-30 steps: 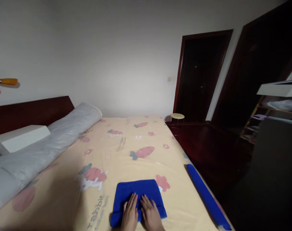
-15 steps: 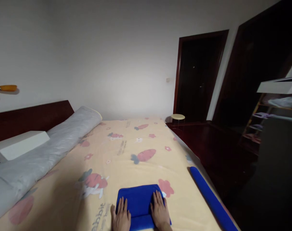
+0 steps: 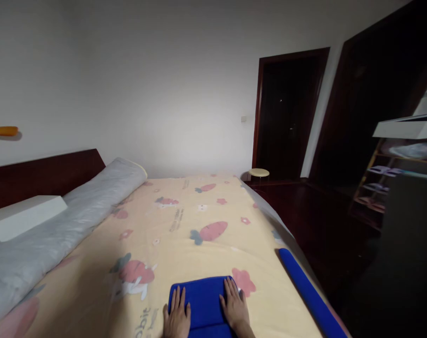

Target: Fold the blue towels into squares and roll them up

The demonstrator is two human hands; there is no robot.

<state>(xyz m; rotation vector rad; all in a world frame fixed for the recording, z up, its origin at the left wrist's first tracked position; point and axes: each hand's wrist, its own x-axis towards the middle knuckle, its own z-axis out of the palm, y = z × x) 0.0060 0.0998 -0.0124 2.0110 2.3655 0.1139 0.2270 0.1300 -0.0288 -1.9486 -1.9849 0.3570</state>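
Observation:
A folded blue cloth [image 3: 205, 303] lies flat on the bed at the bottom middle of the head view, with a crease or fold edge running across its near part. My left hand [image 3: 178, 315] rests palm down on its left side, fingers stretched out. On the right side lies my right hand [image 3: 234, 305], also flat, its fingers pointing away from me. Neither hand grips anything. The near edge of the cloth runs out of the picture. To the right, a long narrow blue roll [image 3: 310, 293], apparently also fabric, lies along the bed's edge.
The bed has a yellow sheet [image 3: 178, 263] printed with carrots and rabbits. At left are a rolled grey quilt [image 3: 82, 213], a white box [image 3: 28, 216] and a dark headboard [image 3: 40, 171]. A round stool [image 3: 259, 172] and a shelf rack [image 3: 375, 183] stand beyond the right edge.
The view has shifted slightly, so the cloth appears a little lower in the picture. Both hands remain flat on the cloth in nearly the same places.

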